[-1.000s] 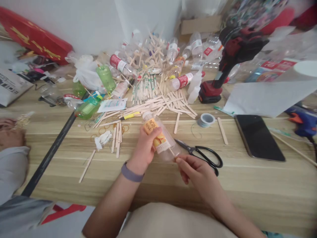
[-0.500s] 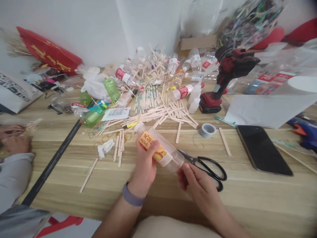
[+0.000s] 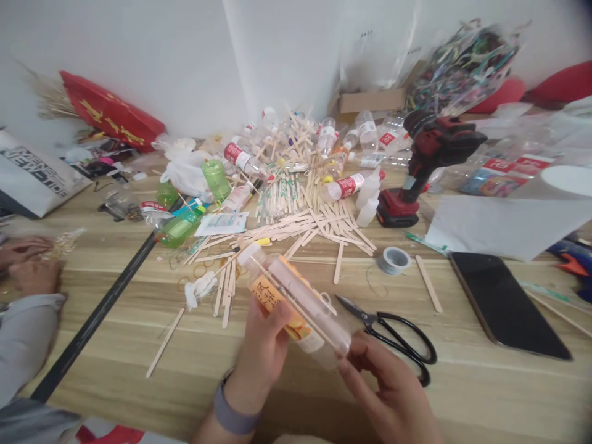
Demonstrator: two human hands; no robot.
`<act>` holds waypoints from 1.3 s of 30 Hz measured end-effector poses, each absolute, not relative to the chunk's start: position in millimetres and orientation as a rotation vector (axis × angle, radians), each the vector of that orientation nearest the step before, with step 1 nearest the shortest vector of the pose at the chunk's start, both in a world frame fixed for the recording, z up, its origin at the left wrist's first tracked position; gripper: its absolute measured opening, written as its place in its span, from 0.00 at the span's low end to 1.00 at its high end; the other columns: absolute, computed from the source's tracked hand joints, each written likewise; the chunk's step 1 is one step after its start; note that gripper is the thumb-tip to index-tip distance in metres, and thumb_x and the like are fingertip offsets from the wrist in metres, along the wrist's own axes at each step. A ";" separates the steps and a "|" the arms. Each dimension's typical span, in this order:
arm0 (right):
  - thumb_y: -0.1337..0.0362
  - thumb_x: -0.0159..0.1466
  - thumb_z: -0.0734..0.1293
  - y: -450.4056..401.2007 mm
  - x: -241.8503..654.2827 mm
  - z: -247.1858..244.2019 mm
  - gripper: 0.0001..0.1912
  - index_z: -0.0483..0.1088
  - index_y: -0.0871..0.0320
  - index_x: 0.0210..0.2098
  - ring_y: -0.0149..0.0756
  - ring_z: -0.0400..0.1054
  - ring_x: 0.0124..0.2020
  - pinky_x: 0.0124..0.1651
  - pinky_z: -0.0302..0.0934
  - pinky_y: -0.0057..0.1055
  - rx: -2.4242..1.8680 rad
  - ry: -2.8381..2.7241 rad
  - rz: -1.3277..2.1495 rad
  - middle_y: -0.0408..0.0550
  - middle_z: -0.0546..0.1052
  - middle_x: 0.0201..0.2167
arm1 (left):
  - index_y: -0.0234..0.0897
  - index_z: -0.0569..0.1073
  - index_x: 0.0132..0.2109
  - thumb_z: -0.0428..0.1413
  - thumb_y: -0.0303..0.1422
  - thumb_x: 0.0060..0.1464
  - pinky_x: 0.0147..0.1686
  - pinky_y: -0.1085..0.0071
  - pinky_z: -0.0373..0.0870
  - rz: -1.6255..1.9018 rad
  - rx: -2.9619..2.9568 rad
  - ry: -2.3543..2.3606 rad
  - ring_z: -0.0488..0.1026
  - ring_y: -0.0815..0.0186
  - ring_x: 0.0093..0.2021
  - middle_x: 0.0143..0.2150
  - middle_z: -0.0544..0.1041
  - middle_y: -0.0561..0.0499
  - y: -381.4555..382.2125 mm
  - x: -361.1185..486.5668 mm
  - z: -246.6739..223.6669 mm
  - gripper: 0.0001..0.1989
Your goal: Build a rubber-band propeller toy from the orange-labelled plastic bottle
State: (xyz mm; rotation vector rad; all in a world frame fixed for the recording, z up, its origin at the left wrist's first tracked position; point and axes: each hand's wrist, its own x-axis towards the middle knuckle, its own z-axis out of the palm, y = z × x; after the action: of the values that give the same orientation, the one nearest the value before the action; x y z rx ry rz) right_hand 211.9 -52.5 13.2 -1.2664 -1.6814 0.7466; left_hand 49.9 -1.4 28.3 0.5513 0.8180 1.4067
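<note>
My left hand point(image 3: 264, 345) is closed around a clear plastic bottle point(image 3: 309, 297) with an orange label, its thumb lying over the label. The bottle is tilted, with its white cap point(image 3: 250, 251) pointing up and to the left. A thin pale stick runs lengthwise along the bottle; whether it is inside or outside is unclear. At the base, the fingers of my right hand point(image 3: 382, 379) grip the bottle's end. Black-handled scissors point(image 3: 371, 319) lie partly open on the table, just beyond my right hand.
A heap of craft sticks point(image 3: 300, 228) and plastic bottles fills the back. To the right are a tape roll point(image 3: 394, 261), a phone point(image 3: 506, 302) and a red-black cordless drill point(image 3: 419, 166). Another person's hands point(image 3: 32, 265) are at the left, past a black strip point(image 3: 99, 311).
The bottle has rolled in my hands, and the stick along it now shows. My right hand has shifted lower, its fingers around the base. The camera view has tilted slightly.
</note>
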 end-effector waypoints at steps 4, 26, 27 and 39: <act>0.64 0.68 0.58 -51.4 213.2 14.8 0.16 0.62 0.55 0.23 0.28 0.62 0.19 0.23 0.56 0.21 -1.219 -1.710 0.764 0.39 0.66 0.18 | 0.54 0.64 0.61 0.70 0.38 0.40 0.47 0.61 0.74 1.424 0.571 0.749 0.75 0.53 0.51 0.55 0.75 0.48 -6.6 49.3 29.0 0.41; 0.48 0.67 0.59 -55.1 210.6 5.2 0.19 0.66 0.55 0.28 0.31 0.64 0.22 0.26 0.61 0.25 -1.236 -1.480 1.214 0.42 0.69 0.22 | 0.49 0.68 0.60 0.69 0.39 0.41 0.48 0.62 0.74 1.411 0.578 0.784 0.75 0.54 0.51 0.54 0.76 0.47 -4.4 45.4 26.1 0.37; 0.50 0.68 0.57 -54.8 210.4 6.3 0.21 0.65 0.55 0.25 0.30 0.63 0.22 0.26 0.60 0.24 -1.223 -1.524 1.222 0.41 0.68 0.20 | 0.48 0.69 0.58 0.69 0.39 0.41 0.48 0.61 0.73 1.402 0.574 0.784 0.75 0.54 0.51 0.53 0.77 0.47 -4.1 45.1 26.3 0.36; 0.50 0.71 0.51 -52.8 208.4 12.6 0.28 0.62 0.56 0.19 0.30 0.62 0.19 0.25 0.58 0.25 -1.267 -1.593 1.213 0.42 0.67 0.16 | 0.44 0.71 0.56 0.70 0.40 0.40 0.49 0.60 0.72 1.364 0.570 0.786 0.75 0.55 0.49 0.48 0.79 0.47 -4.3 45.5 28.6 0.34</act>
State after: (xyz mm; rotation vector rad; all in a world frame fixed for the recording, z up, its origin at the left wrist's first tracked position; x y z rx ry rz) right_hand 208.4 -52.8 12.6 -1.2669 -1.5929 1.2129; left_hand 45.5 -4.3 28.6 0.5703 0.7862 1.3636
